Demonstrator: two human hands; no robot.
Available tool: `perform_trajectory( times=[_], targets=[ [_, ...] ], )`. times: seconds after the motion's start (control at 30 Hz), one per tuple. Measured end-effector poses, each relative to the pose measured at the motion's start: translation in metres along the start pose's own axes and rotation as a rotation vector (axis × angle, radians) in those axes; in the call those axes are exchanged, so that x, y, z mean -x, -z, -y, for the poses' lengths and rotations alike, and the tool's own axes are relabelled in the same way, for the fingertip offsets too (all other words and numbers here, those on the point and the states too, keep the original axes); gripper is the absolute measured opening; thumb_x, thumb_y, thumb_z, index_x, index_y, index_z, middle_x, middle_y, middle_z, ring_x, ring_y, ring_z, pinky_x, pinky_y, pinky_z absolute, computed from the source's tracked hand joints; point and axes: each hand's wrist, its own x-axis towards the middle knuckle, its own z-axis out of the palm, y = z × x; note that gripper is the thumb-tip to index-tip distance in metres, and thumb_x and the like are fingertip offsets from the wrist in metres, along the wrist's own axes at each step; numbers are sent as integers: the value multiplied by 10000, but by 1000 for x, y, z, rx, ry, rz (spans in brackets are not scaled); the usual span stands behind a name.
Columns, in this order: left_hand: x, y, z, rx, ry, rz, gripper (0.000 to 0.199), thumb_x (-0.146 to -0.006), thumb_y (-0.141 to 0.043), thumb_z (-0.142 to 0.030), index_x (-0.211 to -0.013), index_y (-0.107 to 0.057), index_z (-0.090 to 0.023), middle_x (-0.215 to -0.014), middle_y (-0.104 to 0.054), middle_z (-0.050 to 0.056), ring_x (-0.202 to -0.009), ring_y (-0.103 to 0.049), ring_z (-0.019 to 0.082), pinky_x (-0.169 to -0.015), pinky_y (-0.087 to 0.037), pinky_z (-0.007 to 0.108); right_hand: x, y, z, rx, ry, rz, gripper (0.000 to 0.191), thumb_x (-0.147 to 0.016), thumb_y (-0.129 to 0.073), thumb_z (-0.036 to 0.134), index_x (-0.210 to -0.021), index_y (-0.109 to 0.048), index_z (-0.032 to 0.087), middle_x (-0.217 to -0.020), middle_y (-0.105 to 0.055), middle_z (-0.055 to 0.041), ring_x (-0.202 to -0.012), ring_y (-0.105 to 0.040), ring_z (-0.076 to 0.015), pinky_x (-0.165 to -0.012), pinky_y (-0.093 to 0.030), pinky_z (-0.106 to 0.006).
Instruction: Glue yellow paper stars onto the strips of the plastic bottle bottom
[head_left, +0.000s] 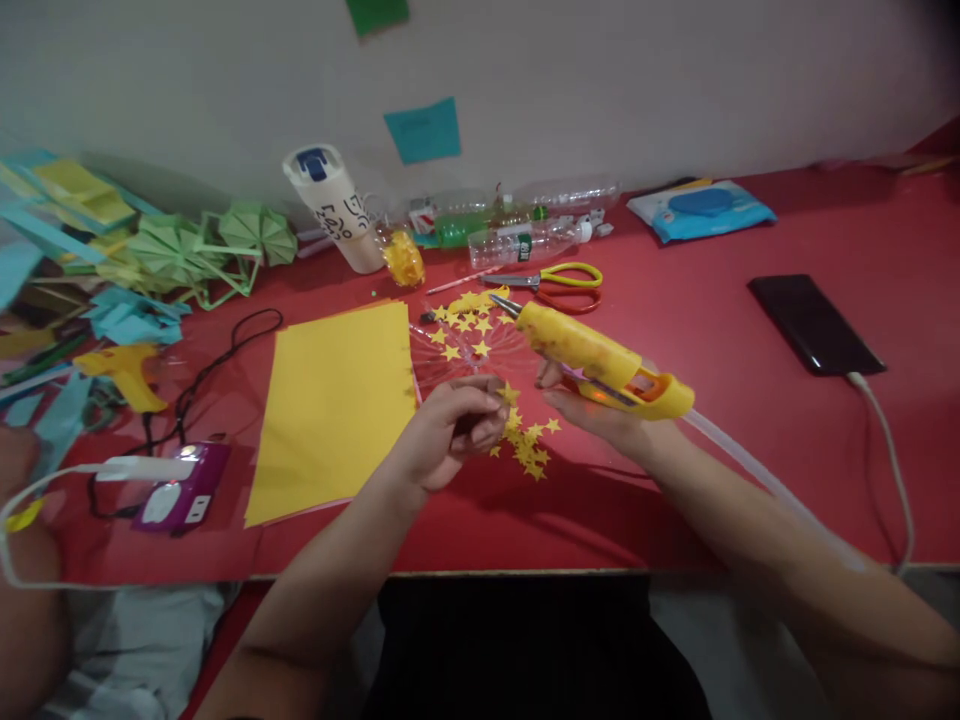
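Note:
My left hand [466,425] is closed in a pinch on a small yellow star [508,393] above the red table [675,300]. In my right hand [581,400] is a yellow glue gun [581,345], its metal tip pointing to the upper left, with a clear glue stick [772,485] trailing from its back end. Loose yellow stars [531,447] lie in a cluster just below the hands. More stars [465,322] are spread out beyond them, near clear plastic strips [442,362]. Yellow paper sheets [337,400] lie to the left of my left hand.
Scissors [559,283], plastic bottles [517,240] and a white tumbler [334,210] are at the back. A phone [814,322] and wipes [701,208] are at the right. A purple power adapter [180,490], a second glue gun [127,372] and a person's arm [30,590] are at the left.

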Motion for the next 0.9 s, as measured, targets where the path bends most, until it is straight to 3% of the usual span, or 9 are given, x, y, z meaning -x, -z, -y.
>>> perform_trajectory(
  times=[0.23, 0.4, 0.57, 0.67, 0.8, 0.87, 0.9],
  targets=[
    [-1, 6, 4, 173, 207, 182, 143, -617, -605, -226, -530, -513, -159, -385, -346, -75, -326, -213, 11, -324, -168, 147, 4, -2, 15, 94, 324, -117, 57, -847, -666, 192, -855, -613, 209, -921, -690, -30, -796, -673, -151, -681, -570, -277],
    [-2, 9, 5, 259, 234, 262, 137, -643, -596, -222, -549, -519, -158, -398, -339, -79, -325, -179, 14, -315, -155, 145, 5, -7, 9, 139, 346, -147, 113, -839, -699, 175, -879, -602, 216, -925, -681, -20, -775, -656, -136, -669, -549, -256],
    [0, 7, 4, 185, 235, 246, 148, -661, -563, -268, -567, -489, -181, -405, -290, -85, -341, -143, 31, -332, -119, 182, 5, -7, 9, 124, 373, -120, 86, -866, -680, 204, -914, -611, 225, -926, -689, -19, -774, -659, -141, -654, -549, -270],
    [3, 8, 3, -79, 7, 25, 193, -739, -549, -340, -620, -527, -189, -443, -323, -66, -380, -222, 60, -374, -173, 209, 0, -4, 11, 174, 373, -162, 87, -866, -673, 192, -904, -607, 235, -892, -683, -7, -764, -660, -142, -645, -549, -275],
    [6, 18, 5, -884, -657, -451, 85, -794, -605, -270, -758, -632, -198, -644, -497, -8, -573, -432, 119, -549, -364, 266, -12, 0, 11, 248, 365, -228, 104, -852, -683, 178, -862, -603, 244, -871, -666, 0, -760, -651, -136, -665, -547, -279],
    [5, 25, 9, -1243, -940, -584, 56, -804, -607, -214, -813, -662, -206, -799, -560, 37, -737, -509, 170, -679, -420, 326, -17, -2, 8, 234, 336, -219, 94, -850, -690, 200, -859, -607, 244, -910, -665, -7, -784, -648, -143, -676, -543, -292],
    [3, 28, 12, -1371, -1014, -619, 70, -808, -614, -205, -851, -669, -209, -886, -579, 59, -814, -522, 196, -737, -429, 358, -18, -4, 7, 218, 312, -210, 85, -853, -688, 212, -858, -609, 244, -928, -664, -10, -797, -645, -148, -679, -540, -301]
  ],
)
